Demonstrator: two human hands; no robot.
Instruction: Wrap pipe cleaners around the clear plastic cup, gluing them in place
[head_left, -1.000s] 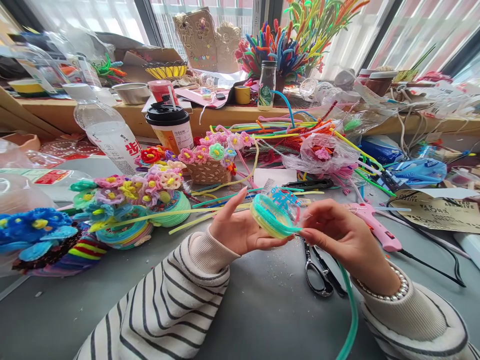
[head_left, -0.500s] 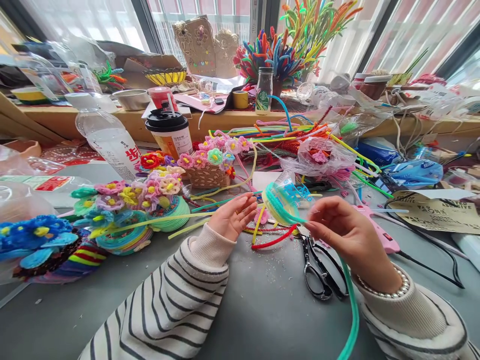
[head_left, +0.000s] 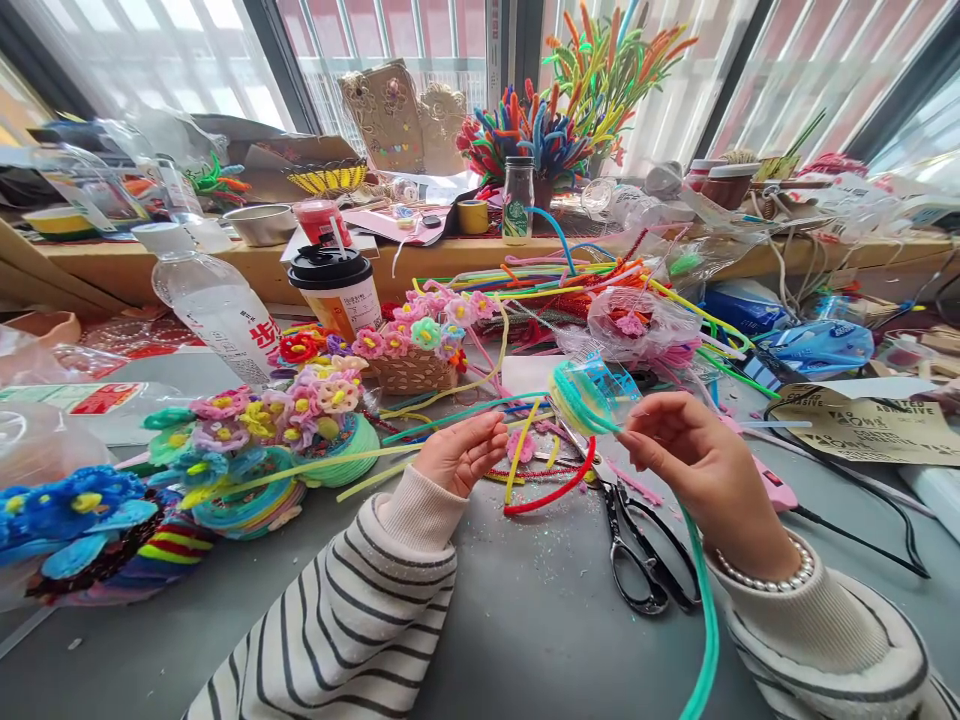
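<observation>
My right hand (head_left: 686,465) pinches a coil of teal and pale yellow pipe cleaners (head_left: 581,402) at its right side, and a long teal tail (head_left: 706,610) hangs below that hand. My left hand (head_left: 463,452) is held up left of the coil with its fingers curled and apart; nothing shows between them. Black-handled scissors (head_left: 637,545) lie on the grey table beneath the right hand. A red pipe cleaner (head_left: 551,497) and a yellow one lie bent between the hands.
Pipe-cleaner flowers (head_left: 281,405) fill the left side, near a water bottle (head_left: 217,300) and a lidded cup (head_left: 335,285). Behind the coil lies a heap of pipe cleaners (head_left: 525,285). A pink glue gun (head_left: 772,487) and sandpaper (head_left: 862,425) are at right.
The coil has shifted slightly right, nearer my right hand. My left hand has lowered a little, its fingers more curled. The view has shifted slightly.
</observation>
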